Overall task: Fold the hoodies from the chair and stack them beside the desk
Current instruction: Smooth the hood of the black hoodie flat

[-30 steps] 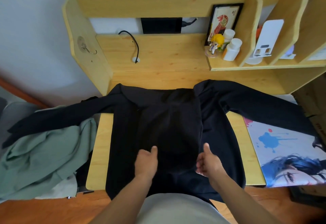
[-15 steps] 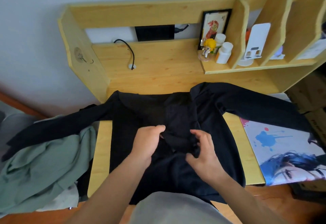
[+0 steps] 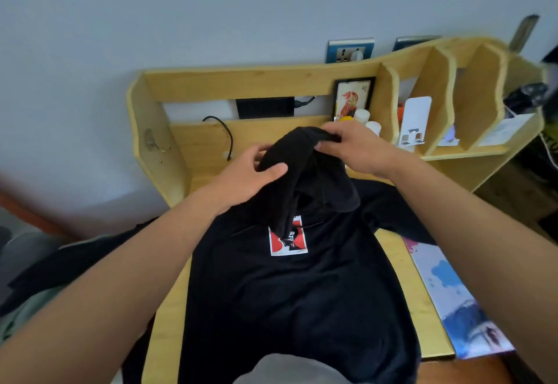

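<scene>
One black hoodie (image 3: 302, 293) spread front-up on desk (image 3: 169, 317) | your left hand (image 3: 241, 178) and right hand (image 3: 353, 148) both pinch its hood (image 3: 305, 166), now raised from chest level half a second ago | hood fold begun; sleeves unfolded

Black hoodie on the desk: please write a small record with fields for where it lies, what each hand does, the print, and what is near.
hoodie: black hoodie spread flat on the wooden desk, front up
hood: lifted off the desk
left hand: grips the hood's left side
right hand: pinches the hood's top
print: red and white chest patch, partly covered by the hood
near: poster at the desk's right
</scene>
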Demonstrator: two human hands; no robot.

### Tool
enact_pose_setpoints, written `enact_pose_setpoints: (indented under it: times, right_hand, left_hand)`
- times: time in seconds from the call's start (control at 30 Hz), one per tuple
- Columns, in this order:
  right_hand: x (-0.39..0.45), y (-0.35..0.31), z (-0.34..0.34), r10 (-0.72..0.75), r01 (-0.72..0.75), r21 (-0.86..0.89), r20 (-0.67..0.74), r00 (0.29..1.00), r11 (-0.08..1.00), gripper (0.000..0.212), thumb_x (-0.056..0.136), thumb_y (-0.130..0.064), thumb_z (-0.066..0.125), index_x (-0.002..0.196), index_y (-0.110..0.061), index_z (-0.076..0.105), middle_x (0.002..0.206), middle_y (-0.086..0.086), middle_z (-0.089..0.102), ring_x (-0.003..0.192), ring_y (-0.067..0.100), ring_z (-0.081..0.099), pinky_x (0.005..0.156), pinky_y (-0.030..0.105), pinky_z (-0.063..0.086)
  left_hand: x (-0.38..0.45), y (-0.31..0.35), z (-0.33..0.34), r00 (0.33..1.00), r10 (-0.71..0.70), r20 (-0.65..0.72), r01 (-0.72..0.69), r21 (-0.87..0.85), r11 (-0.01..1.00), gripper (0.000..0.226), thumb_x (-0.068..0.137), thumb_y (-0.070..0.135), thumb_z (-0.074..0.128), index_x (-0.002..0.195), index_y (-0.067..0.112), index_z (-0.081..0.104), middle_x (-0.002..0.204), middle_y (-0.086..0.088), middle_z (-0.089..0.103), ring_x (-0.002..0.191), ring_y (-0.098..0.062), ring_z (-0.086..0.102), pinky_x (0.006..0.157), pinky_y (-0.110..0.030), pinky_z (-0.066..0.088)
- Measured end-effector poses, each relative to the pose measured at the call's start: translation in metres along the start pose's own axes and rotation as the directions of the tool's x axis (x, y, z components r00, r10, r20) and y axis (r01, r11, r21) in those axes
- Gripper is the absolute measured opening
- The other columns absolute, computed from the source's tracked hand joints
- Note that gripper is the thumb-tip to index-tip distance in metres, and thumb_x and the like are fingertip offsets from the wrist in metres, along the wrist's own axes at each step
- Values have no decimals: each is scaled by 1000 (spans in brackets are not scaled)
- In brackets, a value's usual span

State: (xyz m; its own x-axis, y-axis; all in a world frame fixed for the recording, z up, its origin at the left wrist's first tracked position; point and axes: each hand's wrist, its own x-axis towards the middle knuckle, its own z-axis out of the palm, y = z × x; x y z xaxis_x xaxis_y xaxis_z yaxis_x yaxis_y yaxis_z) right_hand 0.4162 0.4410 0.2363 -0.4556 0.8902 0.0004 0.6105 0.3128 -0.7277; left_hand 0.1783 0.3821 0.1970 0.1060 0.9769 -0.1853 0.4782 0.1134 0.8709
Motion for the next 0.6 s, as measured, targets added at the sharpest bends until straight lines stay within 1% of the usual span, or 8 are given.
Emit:
enact_pose_setpoints:
  times: [0.07, 0.13, 0.17, 0.23, 0.3, 0.4, 0.5, 0.6]
  right_hand:
    - [8, -3, -5, 20, -22, 38, 44, 999, 999, 14, 97, -24, 65, 92, -11, 68, 79, 0, 62, 70, 3, 57, 67, 20, 46]
    - [13, -2, -9, 37, -39, 43, 61, 997, 998, 10, 95, -23, 68, 92, -13, 69, 83, 1, 66, 74, 6, 61, 72, 24, 49]
    - [13, -1, -12, 45, -47, 41, 58, 997, 998, 8, 94, -22, 70, 93, -15, 70, 86, 0, 69, 76, 6, 63, 72, 23, 49]
    - [11, 2, -16, 46, -47, 25, 22, 999, 999, 3, 93, -20, 71, 93, -17, 70, 87, -4, 69, 76, 0, 62, 69, 15, 46]
    - [9, 5, -18, 57, -52, -70, 79, 995, 996, 5, 92, -20, 72, 90, -22, 68, 85, -9, 68, 76, -3, 61, 62, 9, 43]
    - [8, 9, -23, 164, -113, -185, 290, 943, 976, 7, 90, -23, 74, 91, -17, 71, 88, -2, 72, 80, 8, 68, 69, 21, 49]
    - [14, 9, -30, 143, -163, 103, 176, 974, 981, 12, 89, -20, 74, 98, -12, 75, 90, -2, 77, 83, 6, 71, 78, 23, 52]
    - [13, 10, -21, 159, -198, 89, 328, 931, 976, 15, 88, -24, 76, 100, -17, 74, 92, -7, 77, 89, 7, 72, 83, 22, 54]
  left_hand:
    - [9, -8, 3, 1000, 28, -1, -28, 178, 984, 29, 95, 36, 69, 122, 25, 64, 108, 12, 69, 102, -10, 64, 83, -23, 48]
    - [13, -12, 0, 998, 7, -70, 6, 187, 982, 3, 98, 27, 68, 95, 26, 66, 83, 11, 66, 81, -13, 64, 65, -20, 43]
    - [13, -13, -4, 995, 1, -102, 15, 162, 987, 8, 98, 24, 67, 91, 26, 66, 81, 11, 65, 78, -12, 63, 63, -21, 42]
    - [11, -10, -12, 982, 68, -178, -47, 121, 992, 7, 100, 19, 64, 97, 24, 69, 89, 8, 69, 84, -9, 64, 71, -22, 46]
    - [12, -7, -21, 966, 122, -230, -136, -48, 990, 15, 103, 17, 58, 109, 19, 72, 102, 1, 74, 96, -13, 69, 84, -24, 53]
    - [16, -4, -31, 1000, -4, 22, 12, -378, 926, 27, 107, 17, 49, 124, 11, 70, 121, -4, 73, 116, -18, 67, 105, -34, 49]
    - [25, 0, -35, 990, -120, 79, 128, -94, 987, 35, 109, 31, 45, 133, 14, 63, 130, 7, 65, 120, -13, 59, 109, -29, 38]
    - [33, 6, -33, 999, -25, 47, 17, 152, 988, 39, 101, 57, 47, 118, 25, 62, 116, 11, 65, 104, -4, 60, 95, -30, 46]
